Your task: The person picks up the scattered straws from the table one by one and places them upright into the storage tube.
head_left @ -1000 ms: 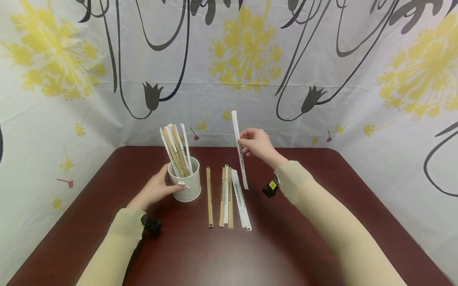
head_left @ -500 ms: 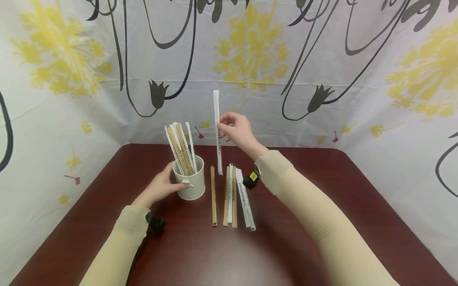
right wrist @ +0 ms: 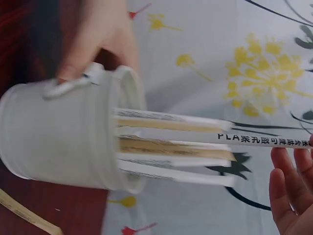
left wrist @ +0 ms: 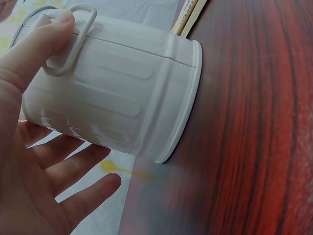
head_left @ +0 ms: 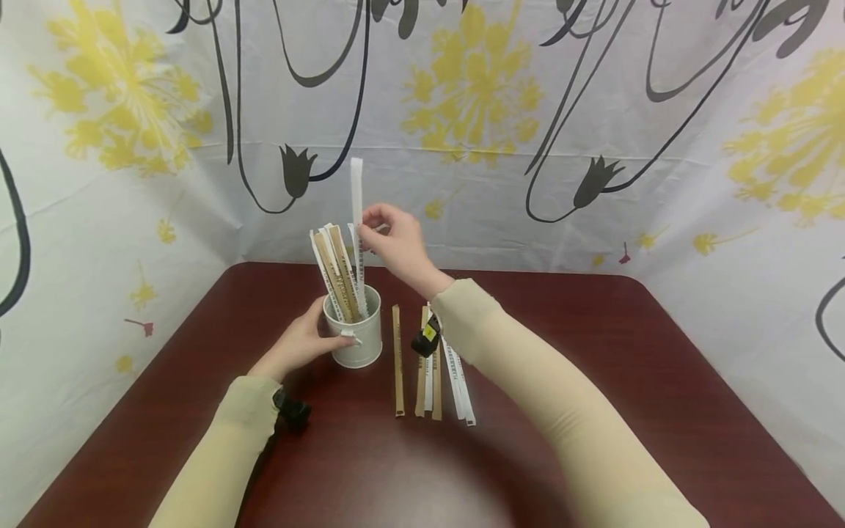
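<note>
In the head view, my left hand (head_left: 297, 345) holds a small white bucket (head_left: 359, 350) from its left side. The left wrist view has the thumb on the bucket's wire handle (left wrist: 80, 46) and the other fingers spread along the opposite side. My right hand (head_left: 398, 240) pinches a white paper-wrapped straw (head_left: 356, 183) upright, its lower end at the bucket's mouth. How deep that end reaches, I cannot tell. Printed lettering marks its wrapper in the right wrist view. Several white and brown wrapped straws (head_left: 335, 268) lean together inside the bucket.
On the dark red table (head_left: 330, 469), right of the bucket, lies a single brown wrapped straw (head_left: 398, 367). Beyond it are more brown wrapped straws (head_left: 436, 389) and white ones (head_left: 462, 396), partly covered by the right wrist's camera (head_left: 427, 337). A patterned cloth (head_left: 475, 227) hangs behind the table.
My right hand has carried the white straw leftward, from above the straws on the table to the bucket's mouth. The left hand keeps its hold on the bucket.
</note>
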The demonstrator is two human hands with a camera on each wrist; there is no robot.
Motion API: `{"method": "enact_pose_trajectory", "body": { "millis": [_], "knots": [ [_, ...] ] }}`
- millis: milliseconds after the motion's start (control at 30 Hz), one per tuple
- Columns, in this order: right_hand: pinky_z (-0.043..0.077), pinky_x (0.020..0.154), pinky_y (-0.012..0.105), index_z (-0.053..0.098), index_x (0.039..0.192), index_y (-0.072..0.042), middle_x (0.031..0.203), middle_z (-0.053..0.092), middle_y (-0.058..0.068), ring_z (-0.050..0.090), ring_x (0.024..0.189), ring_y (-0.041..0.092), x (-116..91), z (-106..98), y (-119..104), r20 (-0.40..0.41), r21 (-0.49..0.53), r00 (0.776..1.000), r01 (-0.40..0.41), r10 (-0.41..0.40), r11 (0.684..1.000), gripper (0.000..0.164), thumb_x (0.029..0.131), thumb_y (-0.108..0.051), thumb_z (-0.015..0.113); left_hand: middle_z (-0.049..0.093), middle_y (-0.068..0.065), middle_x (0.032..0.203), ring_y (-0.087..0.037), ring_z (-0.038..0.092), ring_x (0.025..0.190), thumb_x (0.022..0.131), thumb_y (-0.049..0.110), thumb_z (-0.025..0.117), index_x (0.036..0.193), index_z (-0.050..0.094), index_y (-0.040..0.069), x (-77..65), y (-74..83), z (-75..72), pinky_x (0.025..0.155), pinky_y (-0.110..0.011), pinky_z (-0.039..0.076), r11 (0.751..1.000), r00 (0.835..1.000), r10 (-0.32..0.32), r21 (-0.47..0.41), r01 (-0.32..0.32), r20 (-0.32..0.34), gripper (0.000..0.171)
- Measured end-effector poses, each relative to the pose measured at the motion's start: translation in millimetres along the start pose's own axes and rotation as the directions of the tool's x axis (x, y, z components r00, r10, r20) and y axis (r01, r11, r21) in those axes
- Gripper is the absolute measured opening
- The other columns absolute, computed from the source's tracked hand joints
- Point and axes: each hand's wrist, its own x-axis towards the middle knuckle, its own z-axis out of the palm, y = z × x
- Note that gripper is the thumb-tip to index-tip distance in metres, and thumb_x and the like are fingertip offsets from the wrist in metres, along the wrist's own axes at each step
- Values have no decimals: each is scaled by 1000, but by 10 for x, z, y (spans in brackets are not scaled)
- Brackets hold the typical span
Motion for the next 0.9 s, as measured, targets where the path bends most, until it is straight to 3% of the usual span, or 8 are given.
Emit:
{"method": "enact_pose_trajectory", "body": {
  "millis": [233, 400, 567, 900],
  "knots": [
    [48, 57, 23, 57, 92, -7, 81, 60, 2, 60, 64, 16, -213, 227, 167, 202, -99, 976, -63, 82, 993, 10, 83, -12, 58, 49, -5, 121, -23, 45, 109, 60, 53, 73, 133, 27, 26, -12, 1, -11, 89, -46, 35, 1000, 1000, 27, -4, -27, 4, 90],
    [46, 54, 22, 56, 91, -13, 79, 59, -4, 59, 62, 12, -322, 306, 285, 280, -207, 954, -50, 108, 977, 7, 85, -17, 56, 47, -5, 123, -23, 44, 110, 61, 54, 72, 134, 26, 25, -19, 19, -20, 89, -45, 35, 1000, 1000, 25, 11, -25, 10, 91],
    [45, 55, 20, 57, 87, -14, 78, 58, -7, 56, 61, 6, -384, 371, 331, 297, -267, 947, -42, 123, 963, 5, 83, -16, 58, 44, -5, 127, -22, 41, 113, 63, 53, 71, 136, 23, 25, -21, 14, -19, 90, -46, 34, 999, 999, 31, 14, -31, 16, 92],
    [46, 56, 17, 58, 83, -14, 73, 59, -8, 56, 59, 2, -400, 468, 443, 289, -269, 947, -59, 139, 961, 4, 80, -16, 60, 42, -4, 129, -23, 41, 114, 63, 53, 71, 136, 23, 28, -10, 3, -10, 90, -46, 33, 999, 999, 38, 19, -38, 16, 91]
  ]
}}
